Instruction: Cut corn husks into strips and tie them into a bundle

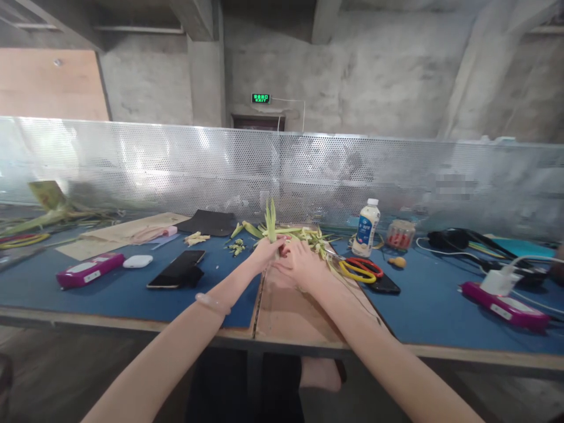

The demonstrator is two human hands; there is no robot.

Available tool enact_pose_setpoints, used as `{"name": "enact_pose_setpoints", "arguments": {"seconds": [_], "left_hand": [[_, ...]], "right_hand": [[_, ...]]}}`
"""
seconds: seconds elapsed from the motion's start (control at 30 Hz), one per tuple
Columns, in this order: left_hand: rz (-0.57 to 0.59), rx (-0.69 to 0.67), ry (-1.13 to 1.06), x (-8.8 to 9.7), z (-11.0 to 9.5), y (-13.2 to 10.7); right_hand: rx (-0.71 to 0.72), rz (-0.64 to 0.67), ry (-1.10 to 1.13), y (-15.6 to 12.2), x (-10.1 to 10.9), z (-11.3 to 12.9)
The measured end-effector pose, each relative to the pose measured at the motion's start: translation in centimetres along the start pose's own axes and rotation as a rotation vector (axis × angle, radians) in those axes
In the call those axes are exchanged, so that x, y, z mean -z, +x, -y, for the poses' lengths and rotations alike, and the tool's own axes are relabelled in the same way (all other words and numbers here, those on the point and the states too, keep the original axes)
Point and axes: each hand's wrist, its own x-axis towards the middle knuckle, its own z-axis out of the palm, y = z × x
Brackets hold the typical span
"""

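My left hand [265,252] is closed around a bundle of pointed green leaves [270,218] that stands upright above the fingers. Close against it, my right hand [302,264] has its fingers bent in at the bundle's lower end; what they pinch is hidden. Both hands are over a bare brown board [295,320] set between blue table mats. A heap of pale green leaf scraps [315,236] lies just behind the hands. Scissors with red and yellow handles [361,270] rest to the right, partly on a dark phone [388,284].
On the right are a white-capped bottle [365,228], a jar with red contents [400,235] and a magenta power strip [504,305] with cables. On the left lie a black phone [177,270], a white case [138,261] and another power strip [91,270]. A perforated metal screen [198,170] stands behind.
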Motion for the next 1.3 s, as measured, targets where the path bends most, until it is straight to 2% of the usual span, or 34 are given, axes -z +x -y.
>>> {"name": "enact_pose_setpoints", "arguments": {"seconds": [0.17, 0.37, 0.83, 1.3], "left_hand": [[-0.063, 0.032, -0.06, -0.4, -0.7, -0.3], [-0.049, 0.145, -0.137, -0.7, -1.2, -0.5], [-0.054, 0.423, -0.353, -0.3, -0.7, 0.1], [-0.071, 0.45, -0.396, -0.1, -0.7, 0.1]], "right_hand": [[0.083, 0.048, -0.13, 0.0, -0.5, 0.6], [0.16, 0.107, -0.231, -0.1, -0.8, 0.3], [0.222, 0.176, -0.293, -0.2, -0.5, 0.1], [0.172, 0.116, -0.255, -0.2, -0.7, 0.2]]}}
